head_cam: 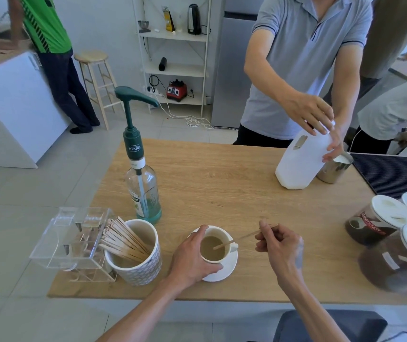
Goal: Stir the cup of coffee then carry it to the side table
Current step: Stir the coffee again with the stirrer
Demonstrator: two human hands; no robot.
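— Two hands on the job, so what could go wrong?

— Plenty. The left hand (192, 255) wraps the cup (216, 245), its grip closed round the wall, while the right hand (280, 244) pinches the wooden stirrer (237, 239), whose tip sits in the coffee. A hard swirl could slop liquid over the rim onto the saucer (227, 267).

— And the carry?

— I'd judge the saucer risky: lift the cup alone and it stays behind; lift both and the cup may slide.

— How does it look?

— White cup, pale milky-brown coffee, fairly full, near the table (222, 188) front edge, just beside the stirrer pot (136, 253).
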